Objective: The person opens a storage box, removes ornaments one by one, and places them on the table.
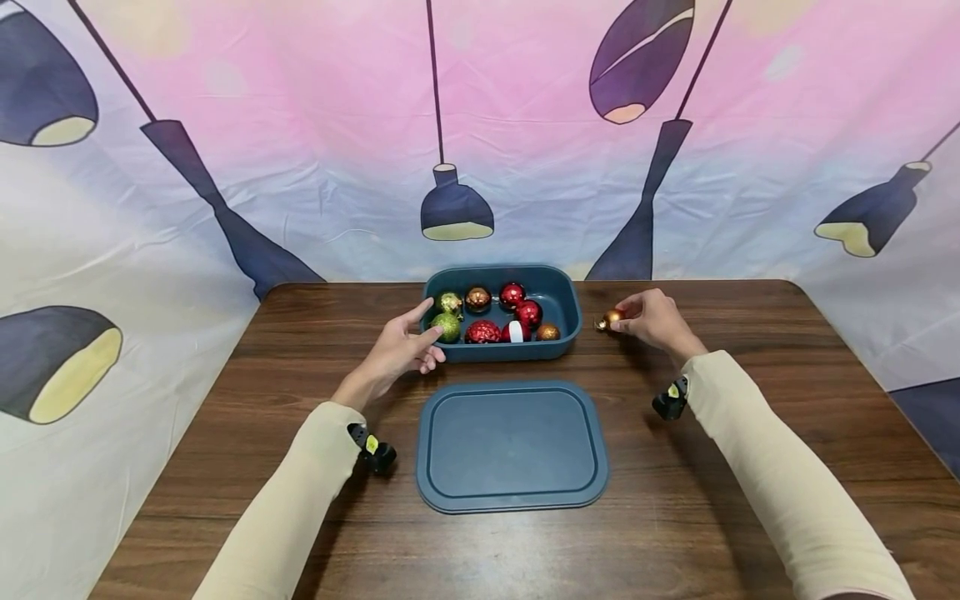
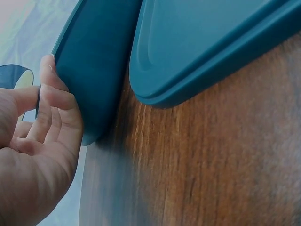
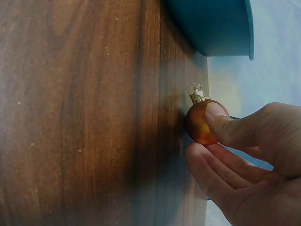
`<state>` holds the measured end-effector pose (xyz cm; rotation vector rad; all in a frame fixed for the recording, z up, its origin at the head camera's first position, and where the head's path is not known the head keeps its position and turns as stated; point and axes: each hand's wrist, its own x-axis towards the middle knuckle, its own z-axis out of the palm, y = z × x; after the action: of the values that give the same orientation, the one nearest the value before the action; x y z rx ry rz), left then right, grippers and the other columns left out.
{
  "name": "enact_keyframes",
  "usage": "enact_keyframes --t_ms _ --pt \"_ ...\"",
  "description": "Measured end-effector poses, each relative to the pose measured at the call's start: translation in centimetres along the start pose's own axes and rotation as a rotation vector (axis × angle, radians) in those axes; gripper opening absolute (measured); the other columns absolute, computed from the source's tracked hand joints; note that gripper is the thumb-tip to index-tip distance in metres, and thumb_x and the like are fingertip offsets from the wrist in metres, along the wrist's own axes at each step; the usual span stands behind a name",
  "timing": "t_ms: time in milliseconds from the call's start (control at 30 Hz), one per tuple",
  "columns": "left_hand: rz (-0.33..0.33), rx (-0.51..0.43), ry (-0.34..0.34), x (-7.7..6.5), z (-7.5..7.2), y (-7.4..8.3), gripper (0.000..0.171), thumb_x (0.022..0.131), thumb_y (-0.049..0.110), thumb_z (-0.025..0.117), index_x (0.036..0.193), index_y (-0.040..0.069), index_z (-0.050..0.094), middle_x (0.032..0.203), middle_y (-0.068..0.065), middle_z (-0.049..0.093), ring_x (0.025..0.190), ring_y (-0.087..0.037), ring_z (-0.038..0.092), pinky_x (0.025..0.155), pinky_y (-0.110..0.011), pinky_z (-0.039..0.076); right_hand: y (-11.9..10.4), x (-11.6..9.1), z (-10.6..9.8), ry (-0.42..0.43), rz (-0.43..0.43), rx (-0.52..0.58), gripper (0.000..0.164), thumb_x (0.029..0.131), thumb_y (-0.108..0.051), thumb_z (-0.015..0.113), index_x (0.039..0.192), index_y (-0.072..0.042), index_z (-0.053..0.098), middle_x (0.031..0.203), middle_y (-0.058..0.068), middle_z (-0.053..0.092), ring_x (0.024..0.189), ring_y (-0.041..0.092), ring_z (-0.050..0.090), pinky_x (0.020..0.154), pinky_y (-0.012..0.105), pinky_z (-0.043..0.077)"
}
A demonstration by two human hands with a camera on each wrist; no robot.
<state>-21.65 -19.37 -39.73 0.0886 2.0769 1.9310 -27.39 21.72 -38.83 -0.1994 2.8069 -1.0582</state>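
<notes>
My right hand [image 1: 654, 318] pinches a small gold Christmas bauble [image 3: 201, 122] between thumb and fingers, right of a blue-green box. The bauble's metal cap and wire loop point towards the box. It is low over the table; whether it touches the wood I cannot tell. My left hand [image 1: 405, 343] grips the near left corner of the box [image 1: 517, 353], its thumb over the rim beside a green glitter bauble [image 1: 447, 327]. Inside lie several more baubles, among them a textured red one [image 1: 482, 332], a red one with a white band [image 1: 515, 332] and a small orange-gold one [image 1: 548, 332].
A flat blue-green lid [image 1: 512, 450] lies on the brown wooden table [image 1: 315, 329], in front of the box. Behind the table's far edge hangs a printed cloth [image 1: 360, 158] with lamp drawings. Each wrist carries a small black camera [image 1: 670, 400].
</notes>
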Motion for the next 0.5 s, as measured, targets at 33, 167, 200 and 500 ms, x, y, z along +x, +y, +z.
enact_keyframes --t_ms 33,167,200,500 --pt "0.001 0.003 -0.001 -0.01 0.01 0.00 0.070 0.106 0.022 0.058 0.164 0.023 0.019 0.074 -0.014 0.071 0.055 -0.012 0.060 0.057 -0.026 0.052 0.02 -0.02 0.01 0.001 0.003 0.000 0.038 0.093 -0.009 0.074 0.125 0.010 0.066 0.121 0.028 0.065 0.101 0.037 0.062 0.090 0.049 0.050" --pt "0.004 0.008 -0.005 -0.02 0.03 0.01 0.070 0.106 0.022 0.058 0.164 0.023 0.019 0.075 -0.016 0.071 0.056 -0.012 0.060 0.057 -0.026 0.052 0.00 -0.11 0.03 0.005 0.008 0.005 0.039 0.093 -0.009 0.075 0.125 0.010 0.065 0.121 0.028 0.065 0.104 0.037 0.062 0.091 0.049 0.050" --pt "0.004 0.009 -0.005 -0.01 0.03 0.02 0.070 0.106 0.022 0.058 0.164 0.023 0.019 0.075 -0.016 0.071 0.056 -0.012 0.060 0.057 -0.026 0.052 -0.02 -0.14 0.03 0.004 0.010 0.008 0.040 0.093 -0.009 0.075 0.126 0.010 0.065 0.121 0.028 0.065 0.105 0.038 0.062 0.092 0.050 0.050" --pt "-0.009 0.010 0.000 0.05 0.05 -0.03 0.069 0.106 0.022 0.057 0.164 0.023 0.019 0.072 -0.010 0.071 0.056 -0.012 0.060 0.056 -0.025 0.052 -0.11 -0.31 -0.36 0.000 0.004 0.012 0.042 0.092 -0.011 0.076 0.126 0.010 0.065 0.119 0.029 0.066 0.108 0.041 0.062 0.093 0.052 0.051"
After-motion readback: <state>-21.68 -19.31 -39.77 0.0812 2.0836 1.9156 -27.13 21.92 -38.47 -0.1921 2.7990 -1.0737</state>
